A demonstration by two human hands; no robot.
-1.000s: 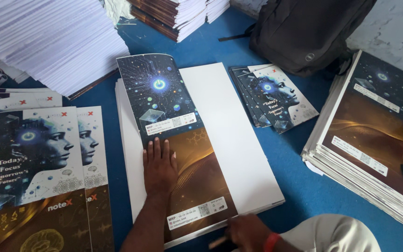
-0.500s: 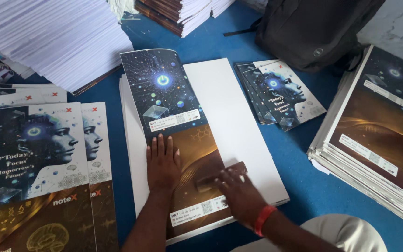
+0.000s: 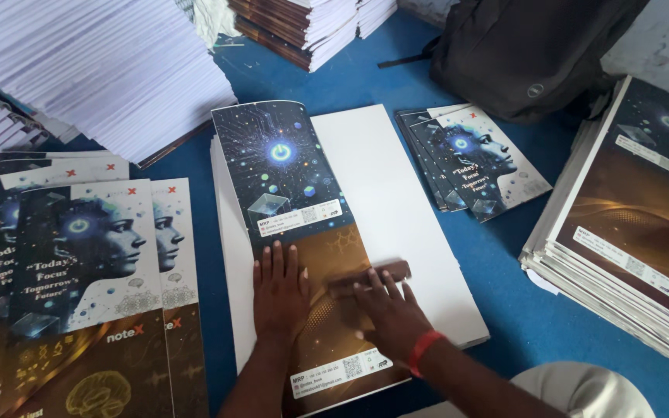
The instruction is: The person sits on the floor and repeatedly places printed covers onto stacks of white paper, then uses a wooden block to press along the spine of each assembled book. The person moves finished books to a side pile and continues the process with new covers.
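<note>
A long printed cover sheet (image 3: 280, 174), dark blue at the top and brown-gold lower down, lies folded over a stack of white sheets (image 3: 396, 209) on the blue floor. My left hand (image 3: 279, 290) presses flat on the cover's lower half, fingers spread. My right hand (image 3: 389, 313), with a red band at the wrist, holds a small brown block (image 3: 369, 279) against the cover's folded right edge.
Printed covers (image 3: 79, 255) showing a face lie spread at the left. A small pile of covers (image 3: 474, 159) and a black backpack (image 3: 536, 54) sit at the upper right. A thick stack of covers (image 3: 629, 224) lies at the right, tall white paper stacks (image 3: 94, 70) at the back left.
My right hand came up from the bottom edge with the brown block and set it on the cover's fold. My left hand has stayed flat on the cover.
</note>
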